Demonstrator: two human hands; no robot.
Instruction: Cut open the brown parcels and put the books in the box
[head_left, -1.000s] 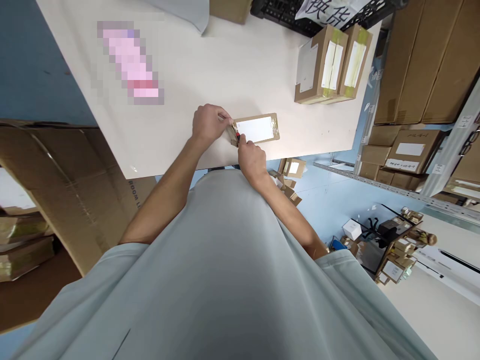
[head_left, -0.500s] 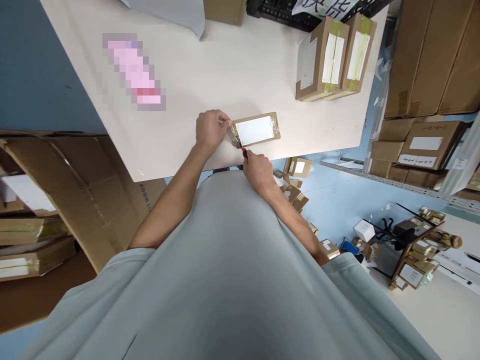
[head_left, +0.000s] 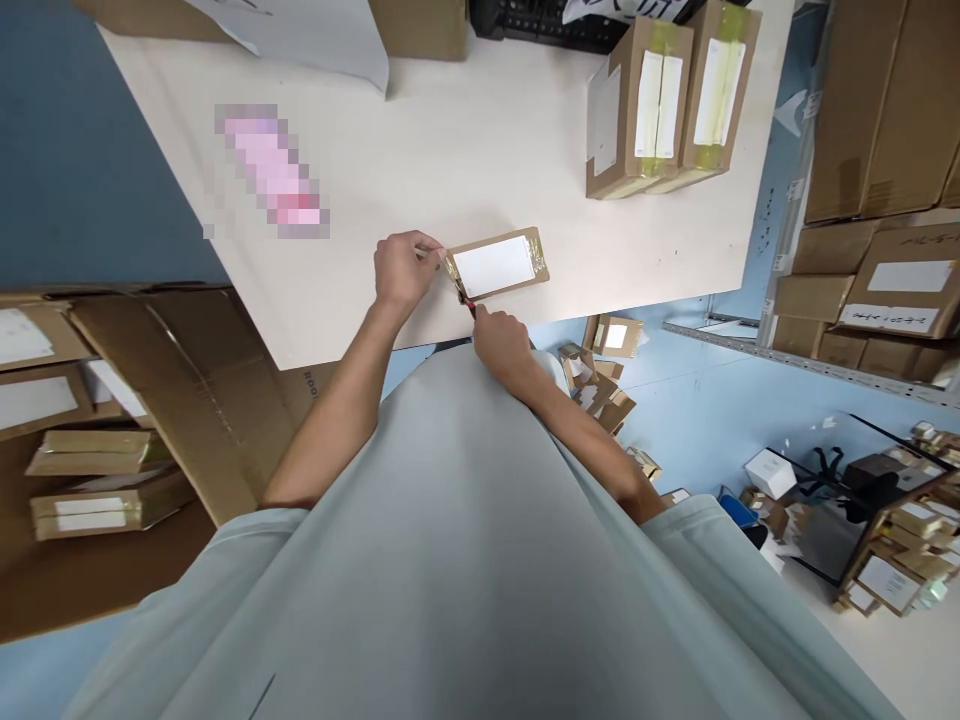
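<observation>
A flat brown cardboard parcel (head_left: pixel 496 266) with a white label and clear tape lies near the front edge of the white table (head_left: pixel 465 160). My left hand (head_left: pixel 400 270) is closed, its fingertips pinching the parcel's left end. My right hand (head_left: pixel 501 338) is closed round a small red-handled cutter (head_left: pixel 469 305), whose tip touches the parcel's near left corner.
Two taped brown boxes (head_left: pixel 660 105) stand at the table's back right. A pink blurred item (head_left: pixel 274 180) lies at the left. A large open carton (head_left: pixel 150 400) stands to my left. Stacked cartons (head_left: pixel 862 280) and small boxes on the blue floor (head_left: pixel 600 380) are at the right.
My right hand with the cutter has drawn back from the parcel's left end toward the table's front edge. The left hand keeps its pinch. The view has shifted slightly.
</observation>
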